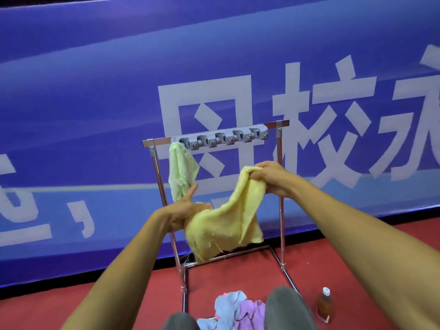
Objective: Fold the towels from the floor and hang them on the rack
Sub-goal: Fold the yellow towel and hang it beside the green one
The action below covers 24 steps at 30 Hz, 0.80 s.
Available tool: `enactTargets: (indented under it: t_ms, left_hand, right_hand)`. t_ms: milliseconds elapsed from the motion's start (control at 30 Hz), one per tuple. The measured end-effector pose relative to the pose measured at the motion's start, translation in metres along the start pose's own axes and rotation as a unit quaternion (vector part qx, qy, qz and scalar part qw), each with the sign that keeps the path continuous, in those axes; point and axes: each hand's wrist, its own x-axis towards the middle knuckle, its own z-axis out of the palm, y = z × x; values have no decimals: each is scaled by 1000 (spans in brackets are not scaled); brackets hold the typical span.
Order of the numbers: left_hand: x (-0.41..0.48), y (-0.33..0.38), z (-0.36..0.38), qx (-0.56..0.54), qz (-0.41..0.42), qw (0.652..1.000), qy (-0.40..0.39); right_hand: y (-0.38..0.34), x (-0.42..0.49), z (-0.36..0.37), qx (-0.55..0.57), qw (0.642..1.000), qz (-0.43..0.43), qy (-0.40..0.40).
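Blue and purple towels (234, 309) are left piled on the floor (238, 277), while a yellow towel (226, 225) is gripped by the right hand (273, 179) and left hand (182, 210) before the rack (282, 222); folding seems begun, and its edges must be matched next.

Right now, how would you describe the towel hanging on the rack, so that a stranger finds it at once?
Find the chrome rack before the blue banner. At the left end of its grey hook strip hangs the pale green towel. It alone is on the rack: left hand and right hand hold the yellow towel, other towels lie on the floor.
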Motion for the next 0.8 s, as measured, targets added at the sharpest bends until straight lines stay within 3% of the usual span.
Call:
enactTargets:
  t_ms: [67, 133, 233, 333, 400, 467, 533, 600, 700, 800]
  left_hand:
    - [12, 21, -10, -45, 34, 992, 116]
    - [13, 33, -20, -33, 1, 984, 175]
    - [-6, 32, -28, 118, -135, 979, 99]
    - [-15, 38, -41, 75, -102, 992, 15]
    - [-21, 37, -46, 0, -69, 997, 18]
    - [-22, 25, -46, 28, -81, 996, 9]
    - [-19, 14, -49, 75, -105, 992, 0]
    - [-8, 19, -53, 78, -91, 991, 52]
    - [4, 26, -51, -67, -32, 988, 139]
    - [4, 10, -30, -94, -34, 995, 30]
  right_hand:
    - [-6, 5, -3, 47, 998, 32, 41]
    - [-4, 4, -8, 2, 995, 69, 68]
    - [6, 0, -17, -160, 981, 95, 52]
    - [4, -4, -19, -129, 984, 115, 52]
    - [3, -6, -18, -123, 981, 138, 49]
    - [3, -8, -17, -173, 975, 124, 62]
    - [4, -8, -20, -137, 980, 115, 84]
    - [3, -1, -24, -57, 986, 140, 75]
    - [-3, 3, -18, 35, 976, 211, 48]
    - [-8, 3, -7, 110, 972, 209, 12]
